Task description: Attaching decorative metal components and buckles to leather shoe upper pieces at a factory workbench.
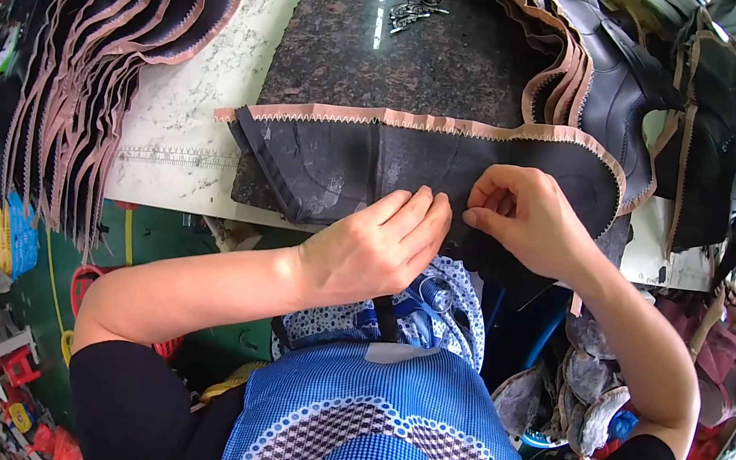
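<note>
A black leather-like piece (pixel 326 162), shaped like a boot upper, lies across the near side of the work surface. Its far edge has a pinkish-brown binding (pixel 459 127) with pale zigzag stitching. My left hand (pixel 382 244) is at the piece's near edge, fingers pressed together over it and the thumb hidden beneath. Just to the right, my right hand (pixel 527 218) is over the piece with its fingers curled and thumb and fingertips close together in a pinch. Whatever may be between those fingertips is too small to make out.
Beneath the piece is a dark speckled slab (pixel 318 51) on a pale table (pixel 184 122). Small metal parts (pixel 411 8) lie on the slab. Stacks of similar pieces hang at the left (pixel 95 84) and sit at the right (pixel 616 67). Another person (pixel 726 350) is at far right.
</note>
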Demonstrator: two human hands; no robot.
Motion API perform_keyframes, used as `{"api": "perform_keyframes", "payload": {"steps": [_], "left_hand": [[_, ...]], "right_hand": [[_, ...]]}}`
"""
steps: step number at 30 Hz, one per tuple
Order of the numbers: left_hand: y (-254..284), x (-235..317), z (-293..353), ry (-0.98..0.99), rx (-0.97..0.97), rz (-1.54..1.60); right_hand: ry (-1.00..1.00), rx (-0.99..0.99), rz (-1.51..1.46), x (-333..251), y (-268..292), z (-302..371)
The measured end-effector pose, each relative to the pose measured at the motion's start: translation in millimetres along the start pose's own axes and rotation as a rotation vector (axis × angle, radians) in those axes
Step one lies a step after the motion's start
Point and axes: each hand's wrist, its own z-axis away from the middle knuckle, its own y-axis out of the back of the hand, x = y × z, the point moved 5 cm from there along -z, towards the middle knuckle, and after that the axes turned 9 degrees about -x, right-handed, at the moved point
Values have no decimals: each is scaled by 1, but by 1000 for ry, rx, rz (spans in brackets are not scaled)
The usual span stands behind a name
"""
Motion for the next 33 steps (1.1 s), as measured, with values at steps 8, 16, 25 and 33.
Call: {"api": "perform_keyframes", "payload": {"steps": [8, 16, 25, 33], "left_hand": [[-8, -1, 6, 77, 80, 106], [-15, -1, 10, 83, 100, 122], [-15, -5, 12, 97, 108, 164], [-17, -5, 13, 84, 105, 179]], "right_hand": [[-19, 16, -132, 13, -5, 6], [-124, 16, -150, 12, -4, 2], [-241, -129, -263, 12, 1, -8], [-263, -103, -196, 8, -1, -11]]}}
